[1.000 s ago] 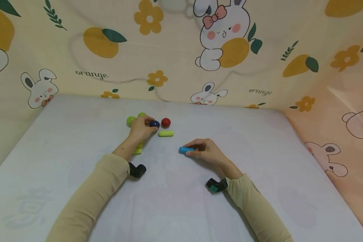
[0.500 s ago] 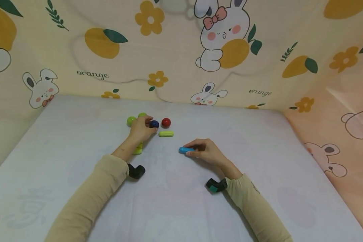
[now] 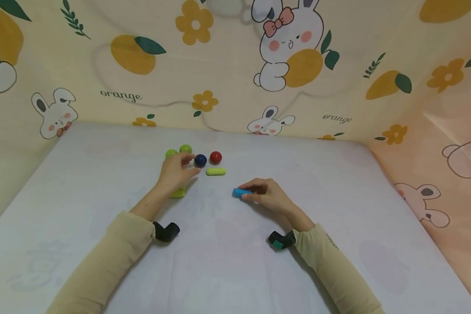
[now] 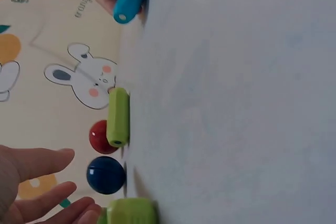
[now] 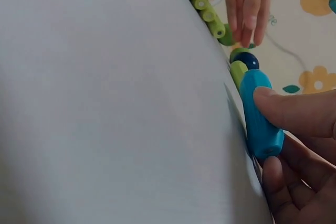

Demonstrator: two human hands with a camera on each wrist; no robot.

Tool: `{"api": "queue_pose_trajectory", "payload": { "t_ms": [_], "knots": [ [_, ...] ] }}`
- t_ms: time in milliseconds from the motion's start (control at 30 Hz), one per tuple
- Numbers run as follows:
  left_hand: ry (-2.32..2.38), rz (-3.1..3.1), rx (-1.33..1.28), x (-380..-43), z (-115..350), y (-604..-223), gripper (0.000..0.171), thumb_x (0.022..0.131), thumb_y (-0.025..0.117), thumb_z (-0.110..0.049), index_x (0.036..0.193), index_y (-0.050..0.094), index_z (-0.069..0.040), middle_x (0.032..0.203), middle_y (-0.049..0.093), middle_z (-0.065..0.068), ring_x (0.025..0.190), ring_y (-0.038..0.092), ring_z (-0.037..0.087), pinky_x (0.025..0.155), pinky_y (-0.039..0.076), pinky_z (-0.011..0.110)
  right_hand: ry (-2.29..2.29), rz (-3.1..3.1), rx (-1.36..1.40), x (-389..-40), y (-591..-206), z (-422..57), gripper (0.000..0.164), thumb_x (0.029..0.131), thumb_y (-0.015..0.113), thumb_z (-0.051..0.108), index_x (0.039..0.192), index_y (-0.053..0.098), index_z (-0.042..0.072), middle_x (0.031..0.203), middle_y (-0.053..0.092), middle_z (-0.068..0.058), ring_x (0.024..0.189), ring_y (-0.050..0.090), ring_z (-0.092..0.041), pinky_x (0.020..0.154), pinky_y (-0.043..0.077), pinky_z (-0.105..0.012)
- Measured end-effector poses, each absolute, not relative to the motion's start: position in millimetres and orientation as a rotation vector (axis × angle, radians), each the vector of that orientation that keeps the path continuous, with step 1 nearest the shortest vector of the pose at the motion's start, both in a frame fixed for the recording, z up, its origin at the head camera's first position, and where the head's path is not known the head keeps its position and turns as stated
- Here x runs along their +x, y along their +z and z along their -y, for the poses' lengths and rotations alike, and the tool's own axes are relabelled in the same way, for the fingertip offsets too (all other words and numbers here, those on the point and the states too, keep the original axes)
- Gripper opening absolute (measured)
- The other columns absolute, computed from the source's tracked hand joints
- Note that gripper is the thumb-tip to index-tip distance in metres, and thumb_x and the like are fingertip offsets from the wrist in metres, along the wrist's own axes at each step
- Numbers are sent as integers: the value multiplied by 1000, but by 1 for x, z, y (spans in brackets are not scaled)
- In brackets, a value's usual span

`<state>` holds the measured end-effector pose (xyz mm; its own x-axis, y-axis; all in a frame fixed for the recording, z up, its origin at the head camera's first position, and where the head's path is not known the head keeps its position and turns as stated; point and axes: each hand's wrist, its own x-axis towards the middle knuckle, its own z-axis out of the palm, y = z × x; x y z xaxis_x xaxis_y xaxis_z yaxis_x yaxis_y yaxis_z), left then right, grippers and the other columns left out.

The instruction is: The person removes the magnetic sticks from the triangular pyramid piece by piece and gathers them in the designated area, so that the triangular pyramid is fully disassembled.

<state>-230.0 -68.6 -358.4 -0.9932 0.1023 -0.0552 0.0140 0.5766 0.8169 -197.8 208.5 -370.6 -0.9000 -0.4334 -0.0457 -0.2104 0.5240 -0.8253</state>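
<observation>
My left hand is beside the dark blue ball, thumb and fingers spread. In the left wrist view a gap shows between the fingertips and that ball. My right hand pinches a light blue cylinder close over the table; the right wrist view shows its faceted sides, the thumb on top. A red ball sits just right of the dark blue one. In front of them lies a single green cylinder.
Two green balls stand behind the left hand. Several green cylinders lie in a row, partly hidden under that hand in the head view. A printed cloth rises behind the white table. Black devices sit at both wrists.
My left hand has let go of the dark blue ball and drawn back to the left and nearer. The right hand stays put with the light blue cylinder.
</observation>
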Motion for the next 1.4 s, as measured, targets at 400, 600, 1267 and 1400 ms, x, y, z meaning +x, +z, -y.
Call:
{"api": "queue_pose_trajectory", "payload": {
  "t_ms": [400,600,1267,1400],
  "knots": [
    [1458,-2674,250,-203,70,-356,36,88,67,-13,119,61,3,120,62,22,110,60,34,96,49,43,-1323,-2524,-589,-199,-381,-206,28,85,71,7,113,69,2,110,68,-14,91,56,-20,78,46,-23],
    [1422,-2637,295,-195,67,-357,34,88,67,-13,117,62,2,117,63,21,107,61,32,95,50,42,-1308,-2514,-699,-195,-380,-198,25,83,75,12,108,72,7,105,70,-7,87,56,-16,75,46,-21],
    [1399,-2598,364,-185,52,-366,31,86,70,-12,114,64,-2,115,65,15,105,62,30,94,50,42,-1260,-2509,-786,-193,-384,-195,33,81,77,16,113,70,10,110,70,-2,102,61,-16,87,49,-28],
    [1398,-2576,387,-183,47,-368,31,85,71,-13,114,64,-3,115,66,14,105,62,28,94,50,41,-1224,-2537,-754,-191,-381,-201,36,80,78,19,115,69,13,111,69,1,104,59,-15,89,47,-30]
  ]
}}
